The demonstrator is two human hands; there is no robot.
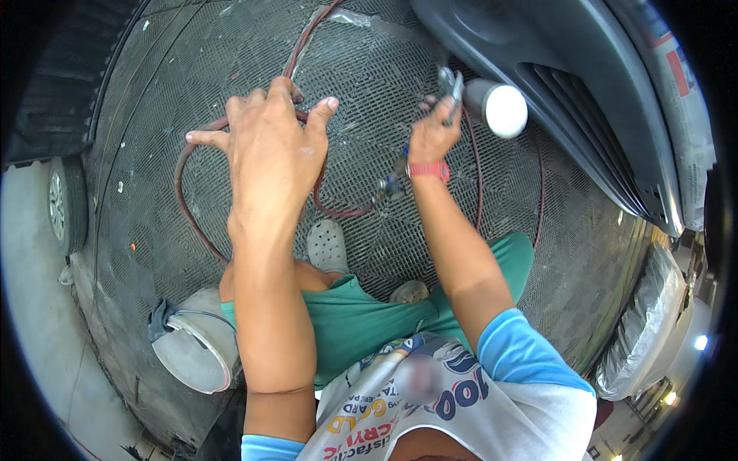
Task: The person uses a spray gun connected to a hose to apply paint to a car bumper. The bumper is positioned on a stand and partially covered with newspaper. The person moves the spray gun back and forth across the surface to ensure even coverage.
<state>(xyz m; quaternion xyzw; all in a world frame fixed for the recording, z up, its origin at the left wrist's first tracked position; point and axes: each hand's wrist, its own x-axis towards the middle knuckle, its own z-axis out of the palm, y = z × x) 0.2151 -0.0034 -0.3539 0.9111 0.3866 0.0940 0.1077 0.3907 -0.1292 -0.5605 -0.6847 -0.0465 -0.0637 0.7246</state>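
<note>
My right hand [437, 138], with a red wristband at its wrist, is closed around a metal spray gun [455, 96]. A cup with a white round end [506, 111] sits at the gun's right side, close to a dark grey car bumper [569, 84]. Below that hand, a blurred hose fitting [392, 186] joins a dark red air hose [342, 213]. My left hand [273, 138] is over the hose, middle fingers curled on it, thumb and little finger stuck out. The palm side is hidden.
A ridged dark mat [384, 253] covers the floor. At lower left stands a whitish bucket [200, 349] with a dark cloth on its rim. A car wheel [68, 203] is at far left. Plastic-wrapped material [646, 330] lies at right. More hose runs past the bumper.
</note>
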